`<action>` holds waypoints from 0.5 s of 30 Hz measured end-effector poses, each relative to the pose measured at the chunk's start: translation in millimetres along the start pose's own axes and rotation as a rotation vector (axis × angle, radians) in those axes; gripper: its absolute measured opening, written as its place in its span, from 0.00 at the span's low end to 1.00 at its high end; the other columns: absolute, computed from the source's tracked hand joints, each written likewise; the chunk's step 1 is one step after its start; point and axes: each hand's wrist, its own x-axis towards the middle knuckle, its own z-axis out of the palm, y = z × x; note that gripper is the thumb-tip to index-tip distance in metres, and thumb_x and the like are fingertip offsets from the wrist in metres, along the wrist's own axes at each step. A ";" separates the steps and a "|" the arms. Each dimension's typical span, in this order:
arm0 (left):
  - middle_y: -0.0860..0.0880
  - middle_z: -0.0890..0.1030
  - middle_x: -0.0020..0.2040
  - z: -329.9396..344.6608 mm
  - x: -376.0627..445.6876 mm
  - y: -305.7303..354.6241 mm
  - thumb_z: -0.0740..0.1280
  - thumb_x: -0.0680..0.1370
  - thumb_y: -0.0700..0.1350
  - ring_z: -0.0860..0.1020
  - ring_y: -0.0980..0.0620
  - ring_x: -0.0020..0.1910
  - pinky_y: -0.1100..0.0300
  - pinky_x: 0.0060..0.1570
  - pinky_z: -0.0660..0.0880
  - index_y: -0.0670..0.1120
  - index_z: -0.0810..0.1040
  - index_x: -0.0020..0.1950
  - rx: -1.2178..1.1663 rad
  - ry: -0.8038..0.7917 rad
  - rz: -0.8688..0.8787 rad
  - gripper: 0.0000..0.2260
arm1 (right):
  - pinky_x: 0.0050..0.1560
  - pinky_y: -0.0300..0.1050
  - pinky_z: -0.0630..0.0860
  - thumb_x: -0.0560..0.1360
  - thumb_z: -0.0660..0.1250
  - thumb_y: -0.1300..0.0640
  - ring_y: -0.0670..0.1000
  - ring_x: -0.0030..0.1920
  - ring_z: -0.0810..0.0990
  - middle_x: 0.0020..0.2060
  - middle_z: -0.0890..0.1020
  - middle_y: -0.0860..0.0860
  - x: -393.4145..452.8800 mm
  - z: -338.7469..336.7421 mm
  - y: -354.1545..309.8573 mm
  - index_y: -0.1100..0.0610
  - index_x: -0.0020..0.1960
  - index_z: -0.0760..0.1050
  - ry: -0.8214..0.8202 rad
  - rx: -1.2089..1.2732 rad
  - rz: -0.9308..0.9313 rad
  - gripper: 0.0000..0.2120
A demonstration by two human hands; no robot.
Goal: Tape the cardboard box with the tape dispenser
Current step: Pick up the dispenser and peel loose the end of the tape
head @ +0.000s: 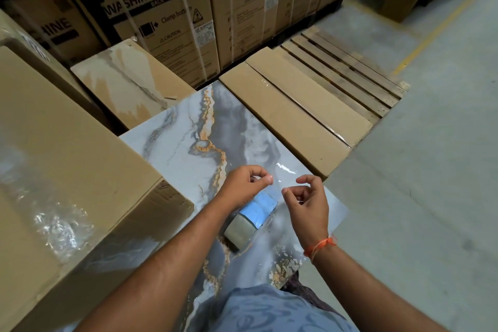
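1. On the marbled grey tabletop [188, 127], near the middle, the tape dispenser [249, 217] lies flat: a blue body with a roll of glossy clear-brown tape at its near end.
2. The left hand [246, 186] pinches a strip of clear tape [280, 172] between thumb and fingers.
3. The right hand [307, 201] is loosely curled, fingertips at the strip; whether it grips cannot be told.
4. The cardboard box [62, 170] stands at left, plain brown, its near face filmed with shiny tape.

left forearm covers part of the tape dispenser [252, 217]; only its blue body and tape roll show, handle and blade hidden. clear tape between the left hand [244, 186] and right hand [305, 201] nearly invisible, edges indistinct. large cardboard box [67, 170] cut off at left edge. washing machine cartons [161, 8] cropped at top. shirt cut off at bottom.
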 end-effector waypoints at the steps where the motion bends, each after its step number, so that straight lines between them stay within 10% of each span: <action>1: 0.49 0.80 0.35 0.4 -1.3 0.8 0.72 0.77 0.54 0.76 0.52 0.35 0.55 0.38 0.75 0.50 0.85 0.46 0.003 0.004 -0.017 0.09 | 0.41 0.48 0.76 0.73 0.72 0.61 0.48 0.35 0.80 0.34 0.84 0.51 -2.6 -0.5 1.2 0.49 0.51 0.72 -0.003 -0.016 -0.020 0.13; 8: 0.41 0.86 0.45 -0.5 -8.3 3.2 0.72 0.70 0.59 0.83 0.43 0.42 0.46 0.47 0.82 0.54 0.85 0.44 0.041 0.048 -0.063 0.10 | 0.36 0.29 0.70 0.74 0.72 0.63 0.40 0.35 0.78 0.36 0.85 0.47 -13.4 -0.7 5.7 0.48 0.55 0.83 -0.056 -0.156 -0.140 0.13; 15: 0.51 0.87 0.47 -7.5 -13.1 2.7 0.73 0.74 0.53 0.84 0.50 0.50 0.49 0.55 0.82 0.51 0.88 0.40 0.052 0.057 -0.079 0.08 | 0.46 0.37 0.80 0.72 0.75 0.62 0.42 0.41 0.83 0.38 0.86 0.44 -13.5 3.3 6.5 0.51 0.52 0.85 -0.031 -0.212 -0.134 0.11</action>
